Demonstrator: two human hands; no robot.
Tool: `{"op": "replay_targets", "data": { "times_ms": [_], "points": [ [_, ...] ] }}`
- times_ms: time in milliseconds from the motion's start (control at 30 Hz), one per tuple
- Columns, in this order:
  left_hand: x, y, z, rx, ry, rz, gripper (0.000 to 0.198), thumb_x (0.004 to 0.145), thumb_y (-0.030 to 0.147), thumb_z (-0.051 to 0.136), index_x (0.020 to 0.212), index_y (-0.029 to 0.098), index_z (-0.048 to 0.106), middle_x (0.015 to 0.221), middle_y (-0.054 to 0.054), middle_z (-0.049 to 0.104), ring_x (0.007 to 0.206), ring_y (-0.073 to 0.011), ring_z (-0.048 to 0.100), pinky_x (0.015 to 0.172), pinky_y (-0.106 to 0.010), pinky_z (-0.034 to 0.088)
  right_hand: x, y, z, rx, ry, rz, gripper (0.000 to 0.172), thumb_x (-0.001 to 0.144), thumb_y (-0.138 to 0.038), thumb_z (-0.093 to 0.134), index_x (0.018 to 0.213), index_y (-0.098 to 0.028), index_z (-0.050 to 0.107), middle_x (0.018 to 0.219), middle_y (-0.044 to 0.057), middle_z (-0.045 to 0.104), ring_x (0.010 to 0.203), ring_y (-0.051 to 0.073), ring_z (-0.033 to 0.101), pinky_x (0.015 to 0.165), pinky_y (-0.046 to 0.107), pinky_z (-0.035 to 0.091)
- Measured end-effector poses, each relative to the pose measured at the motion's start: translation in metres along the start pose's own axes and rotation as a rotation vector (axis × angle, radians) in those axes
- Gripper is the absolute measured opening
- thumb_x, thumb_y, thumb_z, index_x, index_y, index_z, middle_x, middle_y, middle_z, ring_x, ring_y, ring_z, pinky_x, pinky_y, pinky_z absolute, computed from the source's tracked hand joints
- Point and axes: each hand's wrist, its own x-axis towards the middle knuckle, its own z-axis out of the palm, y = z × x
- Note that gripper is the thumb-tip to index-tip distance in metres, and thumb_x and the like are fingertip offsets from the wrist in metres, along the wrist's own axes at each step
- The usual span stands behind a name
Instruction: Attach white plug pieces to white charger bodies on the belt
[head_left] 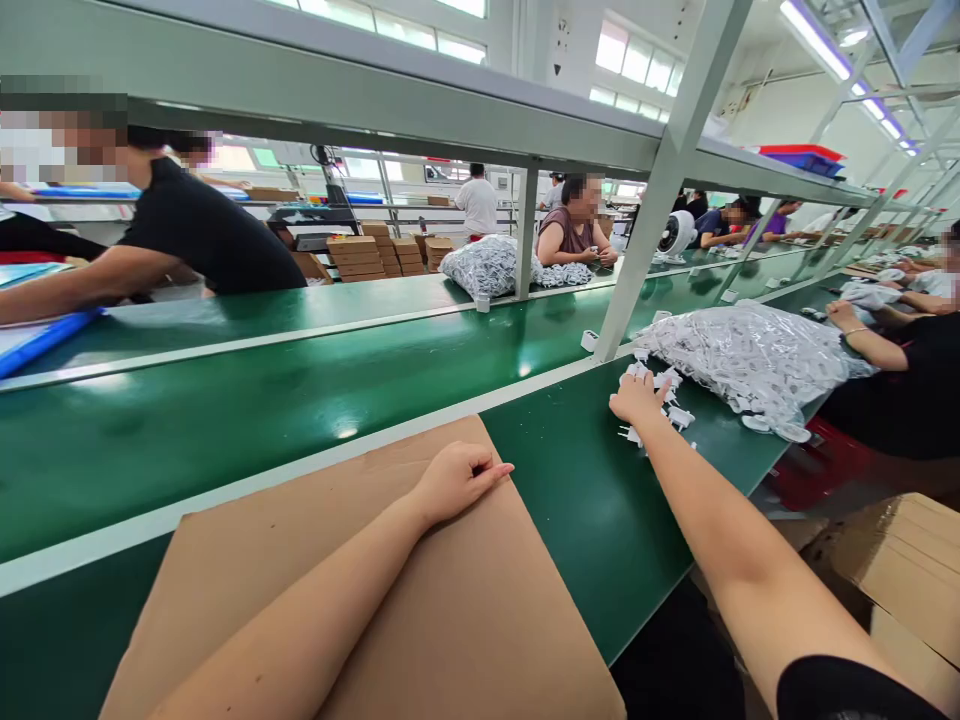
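Note:
My right hand (640, 400) reaches to a small loose pile of white plastic plug-like parts (680, 417) with thin pins. Its fingers are apart and touch the parts; no firm grip on any one of them shows. My left hand (459, 482) rests on a flat brown cardboard sheet (420, 620), near its right edge. The fingers of that hand are curled in, and I see nothing in them. A large clear plastic bag (757, 345) full of white parts lies just beyond the pile, with a few round white pieces (776, 428) at its mouth.
A grey metal post (664, 180) rises beside the pile and carries an overhead shelf (375, 85). Past a pale strip runs a green belt (315, 400). Co-workers sit across it and to my right. Cardboard boxes (911, 550) stand low at the right.

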Motion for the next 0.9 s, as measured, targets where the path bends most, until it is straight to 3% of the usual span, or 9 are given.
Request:
{"op": "replay_targets", "data": {
  "times_ms": [100, 167, 267, 367, 433, 533, 600, 700, 900],
  "points": [
    [0.001, 0.000, 0.000, -0.043, 0.004, -0.019, 0.061, 0.100, 0.059, 0.053, 0.058, 0.020, 0.034, 0.055, 0.002, 0.043, 0.056, -0.0125, 0.038, 0.058, -0.028, 0.031, 0.007, 0.000, -0.004, -0.052, -0.027, -0.090, 0.055, 0.095, -0.017, 0.049, 0.148, -0.005, 0.049, 0.139, 0.028, 0.061, 0.145, 0.039, 0.046, 0.123, 0.068, 0.003],
    [0.002, 0.000, 0.000, -0.059, 0.007, -0.023, 0.061, 0.100, 0.059, 0.054, 0.057, 0.020, 0.034, 0.054, 0.003, 0.041, 0.056, -0.0124, 0.038, 0.058, -0.029, 0.030, 0.004, -0.004, -0.009, -0.039, -0.020, -0.173, 0.050, 0.094, -0.011, 0.049, 0.142, -0.005, 0.055, 0.134, 0.027, 0.064, 0.134, 0.036, 0.056, 0.124, 0.062, 0.013],
    [0.002, 0.000, 0.000, -0.079, 0.002, -0.022, 0.061, 0.100, 0.059, 0.055, 0.057, 0.020, 0.036, 0.055, 0.003, 0.043, 0.055, -0.0124, 0.039, 0.057, -0.029, 0.030, -0.007, -0.020, -0.014, 0.011, -0.029, -0.323, 0.046, 0.093, -0.010, 0.051, 0.138, -0.006, 0.061, 0.135, 0.025, 0.064, 0.125, 0.032, 0.061, 0.114, 0.045, 0.036],
    [0.002, -0.001, 0.000, -0.091, 0.002, -0.015, 0.060, 0.100, 0.060, 0.054, 0.057, 0.020, 0.040, 0.055, 0.002, 0.046, 0.055, -0.0126, 0.040, 0.056, -0.029, 0.031, -0.026, -0.044, -0.014, 0.086, -0.040, -0.473, 0.045, 0.090, -0.012, 0.057, 0.135, -0.014, 0.066, 0.134, 0.016, 0.067, 0.120, 0.025, 0.063, 0.101, 0.031, 0.045],
    [0.002, -0.001, 0.000, -0.094, 0.007, -0.008, 0.060, 0.100, 0.060, 0.054, 0.058, 0.020, 0.042, 0.056, 0.002, 0.047, 0.056, -0.0127, 0.041, 0.057, -0.029, 0.032, -0.041, -0.063, -0.012, 0.242, -0.022, -0.551, 0.046, 0.086, -0.014, 0.062, 0.132, -0.016, 0.068, 0.126, 0.012, 0.070, 0.111, 0.023, 0.065, 0.096, 0.029, 0.048],
    [0.003, -0.003, 0.000, -0.086, 0.032, 0.002, 0.056, 0.101, 0.056, 0.055, 0.060, 0.019, 0.045, 0.058, 0.001, 0.050, 0.057, -0.0127, 0.041, 0.060, -0.029, 0.034, -0.068, -0.087, -0.012, 0.733, -0.059, -0.571, 0.048, 0.078, -0.023, 0.072, 0.126, -0.016, 0.071, 0.105, 0.009, 0.074, 0.089, 0.021, 0.066, 0.084, 0.033, 0.053],
    [0.004, -0.006, 0.000, -0.065, 0.094, -0.015, 0.051, 0.101, 0.051, 0.054, 0.061, 0.019, 0.047, 0.060, 0.001, 0.051, 0.058, -0.0129, 0.041, 0.062, -0.030, 0.034, -0.084, -0.097, -0.013, 1.060, -0.192, -0.530, 0.048, 0.072, -0.032, 0.079, 0.118, -0.017, 0.073, 0.097, 0.007, 0.074, 0.085, 0.021, 0.066, 0.079, 0.034, 0.054],
    [0.005, -0.011, 0.000, -0.055, 0.202, -0.110, 0.045, 0.100, 0.046, 0.055, 0.063, 0.019, 0.051, 0.063, 0.000, 0.053, 0.062, -0.0143, 0.044, 0.064, -0.031, 0.035, -0.101, -0.102, -0.015, 1.376, -0.446, -0.439, 0.046, 0.066, -0.038, 0.087, 0.106, -0.020, 0.074, 0.101, 0.008, 0.075, 0.095, 0.023, 0.068, 0.081, 0.034, 0.054],
    [0.005, -0.018, -0.005, -0.147, 0.280, -0.231, 0.035, 0.096, 0.046, 0.058, 0.075, 0.019, 0.063, 0.087, -0.006, 0.068, 0.082, -0.0196, 0.060, 0.075, -0.033, 0.047, -0.103, -0.095, -0.011, 1.678, -0.852, -0.217, 0.040, 0.064, -0.032, 0.093, 0.097, -0.022, 0.072, 0.099, 0.005, 0.074, 0.089, 0.017, 0.068, 0.084, 0.030, 0.059]
  ]
}}
